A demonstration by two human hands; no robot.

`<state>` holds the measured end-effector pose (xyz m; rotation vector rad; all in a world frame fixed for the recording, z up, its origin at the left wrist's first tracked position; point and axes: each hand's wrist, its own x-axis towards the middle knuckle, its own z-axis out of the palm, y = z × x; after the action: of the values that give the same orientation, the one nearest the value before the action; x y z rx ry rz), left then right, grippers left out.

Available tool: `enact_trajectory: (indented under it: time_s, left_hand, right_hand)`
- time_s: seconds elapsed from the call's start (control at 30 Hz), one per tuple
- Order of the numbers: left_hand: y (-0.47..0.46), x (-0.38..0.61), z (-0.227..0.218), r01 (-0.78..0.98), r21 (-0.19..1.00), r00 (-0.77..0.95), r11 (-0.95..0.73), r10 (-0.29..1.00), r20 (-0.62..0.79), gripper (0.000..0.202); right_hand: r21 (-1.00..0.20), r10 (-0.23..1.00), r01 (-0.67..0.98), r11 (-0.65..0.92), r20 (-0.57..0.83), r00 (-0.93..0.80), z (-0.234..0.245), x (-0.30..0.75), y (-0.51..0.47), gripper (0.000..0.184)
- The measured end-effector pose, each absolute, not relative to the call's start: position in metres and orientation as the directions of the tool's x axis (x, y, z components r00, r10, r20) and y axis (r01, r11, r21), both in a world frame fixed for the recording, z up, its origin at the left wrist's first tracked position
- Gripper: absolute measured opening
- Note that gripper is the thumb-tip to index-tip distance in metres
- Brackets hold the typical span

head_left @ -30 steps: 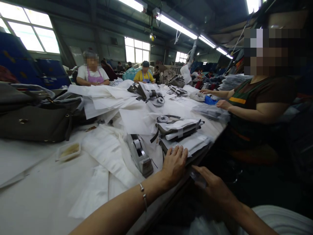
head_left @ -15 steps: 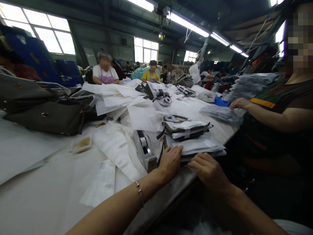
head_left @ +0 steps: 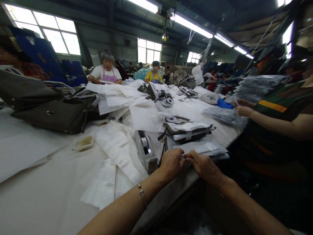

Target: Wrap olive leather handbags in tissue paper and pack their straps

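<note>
My left hand (head_left: pixel 171 163) and my right hand (head_left: pixel 204 166) meet at the near edge of a flat bag wrapped in white paper and clear plastic (head_left: pixel 202 148), at the table's front edge. Both hands have their fingers curled, pinching at the wrapping's near edge; what sits between the fingertips is too small to see. A tape dispenser (head_left: pixel 145 150) stands just left of my left hand. Behind the wrapped bag lies another grey bag bound in white paper (head_left: pixel 188 129).
White paper sheets (head_left: pixel 117 147) cover the long table (head_left: pixel 36 182). Grey handbags (head_left: pixel 49 111) lie at the left, with a small plastic tray (head_left: pixel 83 142) nearby. A person in a dark top (head_left: pixel 281 114) works at the right. Other workers sit at the far end.
My right hand rose from below the table edge onto the wrapped bag and closed in beside my left hand. My left hand's flat fingers curled into a pinch. The view shifted slightly left.
</note>
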<state>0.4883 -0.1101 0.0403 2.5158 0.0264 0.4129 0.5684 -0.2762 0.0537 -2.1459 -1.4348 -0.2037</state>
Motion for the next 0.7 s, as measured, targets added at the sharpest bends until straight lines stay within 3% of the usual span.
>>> enact_trajectory:
  time_s: [0.1,0.4,0.7]
  left_hand:
    - [-0.114,0.491,0.048,-0.006,0.553,0.953,-0.833,0.163,0.256,0.014]
    - [-0.114,0.504,0.064,0.093,0.531,0.928,-0.842,0.266,0.259,0.016]
    - [-0.134,0.498,0.051,-0.045,0.418,0.951,-0.907,0.089,0.295,0.017]
  right_hand:
    - [-0.338,0.804,0.893,-0.296,0.418,0.424,0.052,0.569,-0.278,0.016]
    - [-0.343,0.763,0.923,-0.173,0.545,0.346,0.056,0.572,-0.276,0.016]
    - [-0.329,0.71,0.92,-0.21,0.596,0.375,0.046,0.57,-0.286,0.018]
